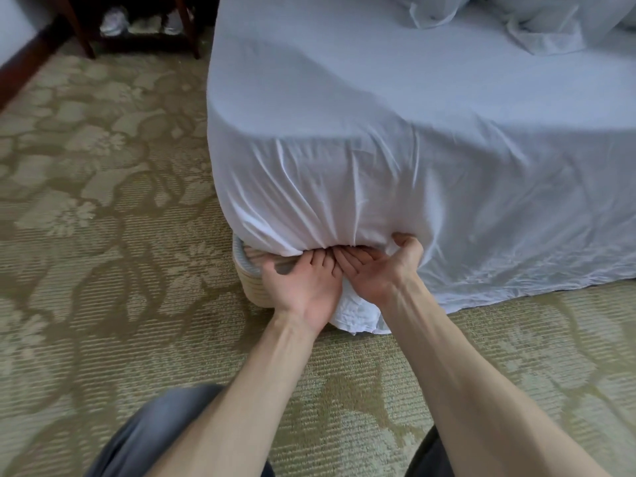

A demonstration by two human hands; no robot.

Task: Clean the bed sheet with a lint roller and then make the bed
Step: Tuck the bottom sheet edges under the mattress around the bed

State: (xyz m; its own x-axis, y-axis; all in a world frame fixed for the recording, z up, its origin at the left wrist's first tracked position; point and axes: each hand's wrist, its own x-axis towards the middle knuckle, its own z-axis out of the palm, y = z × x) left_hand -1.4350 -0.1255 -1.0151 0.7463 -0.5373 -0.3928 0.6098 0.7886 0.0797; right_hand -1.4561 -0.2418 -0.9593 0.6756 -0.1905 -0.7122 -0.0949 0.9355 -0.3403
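Carpet (103, 201): green and cream floral pattern, covering the floor on the left and along the near side of the bed.

Wooden furniture legs (83, 34): dark, at the far left. I note pale shoes (115, 20) between them, blurred.

Bed base (249, 280): cream corner, exposed below the sheet at the near left corner of the bed.

Left hand (303, 284): palm up and open. The fingers are straight and pushed in under the gathered sheet at that corner. The thumb is spread toward the bed base, just beside it.

Bed sheet (413, 149): white. It covers the mattress top and drapes down the near side to the carpet on the right. It bunches into creases at the near left corner, directly above both hands, and a loose tail hangs between the two wrists.

Right hand (378, 270): palm up, touching the left hand. Its fingers are under the same fold, and its thumb hooks over the bunched sheet, pinching it.

Pillows (537, 15): crumpled white, at the far right end of the bed, cut off by the top edge.

Grey trousers (165, 435): cut off at the bottom edge.

Hidden: the fingertips of both hands. I cannot tell how far under the mattress they reach.
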